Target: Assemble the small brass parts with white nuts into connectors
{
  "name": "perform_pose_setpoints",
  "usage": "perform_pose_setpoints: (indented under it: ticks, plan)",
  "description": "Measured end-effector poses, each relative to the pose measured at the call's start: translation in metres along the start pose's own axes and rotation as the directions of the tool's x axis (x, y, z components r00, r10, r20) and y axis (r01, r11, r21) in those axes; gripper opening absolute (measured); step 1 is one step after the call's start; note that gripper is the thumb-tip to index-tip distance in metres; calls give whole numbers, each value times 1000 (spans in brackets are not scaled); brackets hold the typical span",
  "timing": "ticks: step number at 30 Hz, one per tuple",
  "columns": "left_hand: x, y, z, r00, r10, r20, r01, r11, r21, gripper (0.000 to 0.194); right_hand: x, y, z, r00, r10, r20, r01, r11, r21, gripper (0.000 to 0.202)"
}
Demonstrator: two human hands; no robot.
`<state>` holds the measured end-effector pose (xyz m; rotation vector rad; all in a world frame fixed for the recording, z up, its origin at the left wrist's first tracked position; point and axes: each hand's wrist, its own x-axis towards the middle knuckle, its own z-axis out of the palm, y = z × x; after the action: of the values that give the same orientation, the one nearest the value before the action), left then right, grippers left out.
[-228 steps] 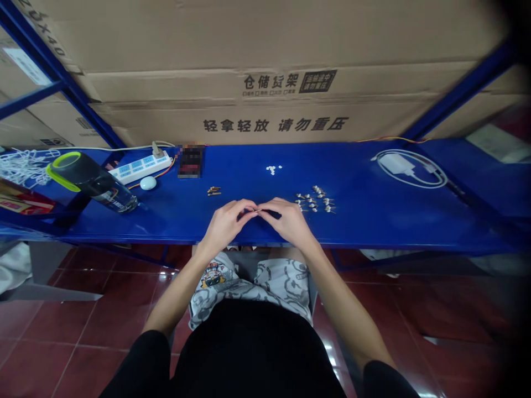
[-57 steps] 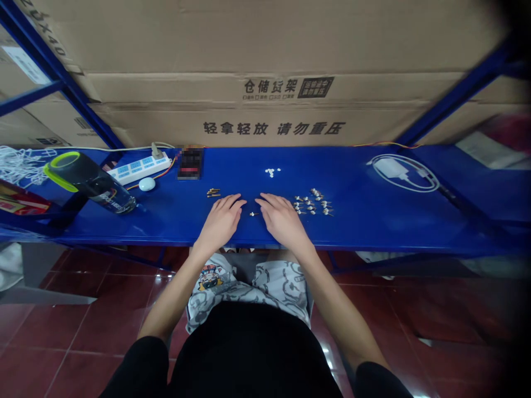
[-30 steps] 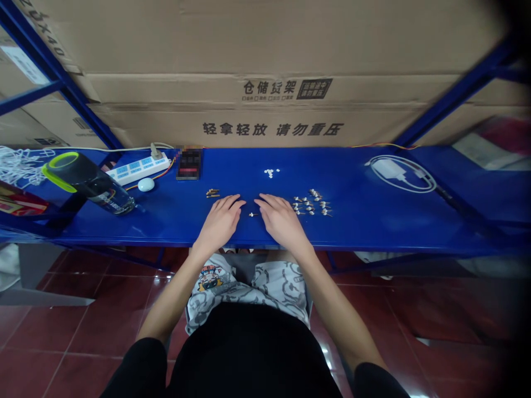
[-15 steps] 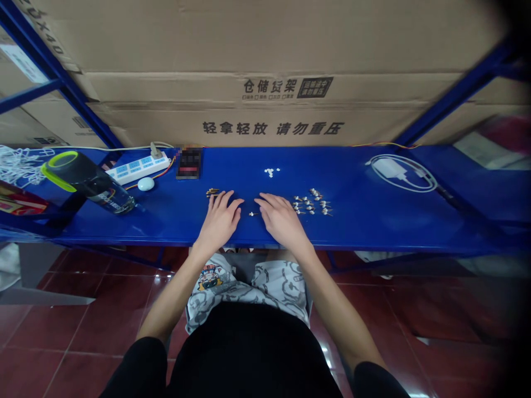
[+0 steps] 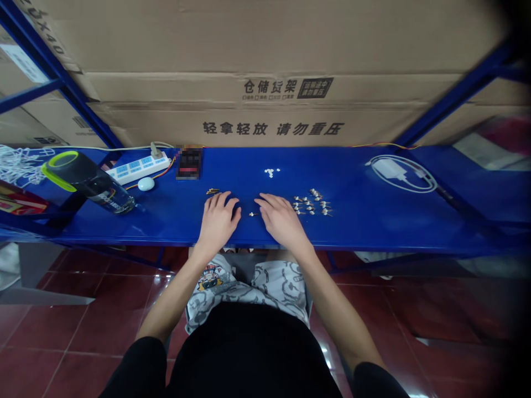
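My left hand [image 5: 219, 220] rests on the blue tabletop [image 5: 365, 215], fingers apart and holding nothing. Just beyond its fingertips lie several small brass-coloured pins [image 5: 213, 191]. My right hand [image 5: 281, 216] also lies on the surface with spread fingers and nothing in them. Between the two hands sits one small white piece with a thin pin through it [image 5: 253, 214], nearest to the right fingertips and apart from them. Right of my right hand are several similar white-and-metal pieces [image 5: 311, 203] in loose rows. Farther back lies a little cluster of white bits [image 5: 271, 172].
At the left stand a dark bottle with a green loop [image 5: 95, 182], a white power strip [image 5: 141, 167] and a pale rounded object [image 5: 146, 184]. A dark box-like item [image 5: 189, 162] lies behind. A white charger with coiled cable [image 5: 390, 168] is at the right. Cardboard [image 5: 265, 44] backs the table.
My left hand has drawn slightly back and left, away from the brass pins. My right hand and the small pieces stay in place.
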<state>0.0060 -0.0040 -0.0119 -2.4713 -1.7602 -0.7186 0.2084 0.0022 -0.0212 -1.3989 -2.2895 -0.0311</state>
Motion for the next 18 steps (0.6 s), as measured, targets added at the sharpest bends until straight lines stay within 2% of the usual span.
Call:
perform_pose_setpoints:
  ticks: [5, 11, 14, 18]
  plan:
    - [1, 0, 1, 997, 64, -30, -65, 997, -33, 24, 0, 0, 1, 1000, -7, 0, 7, 1000, -5, 41]
    - [2, -4, 3, 980, 200, -8, -199, 969, -149, 30, 2, 1, -5, 1000, 10, 15, -11, 999, 38, 43]
    - [1, -6, 2, 987, 150, -56, -156, 977, -147, 28, 15, 8, -13, 998, 67, 22, -67, 998, 4, 45]
    - [1, -6, 3, 997, 13, -72, -16, 999, -40, 28, 42, 28, -17, 992, 122, 26, -115, 976, -183, 44]
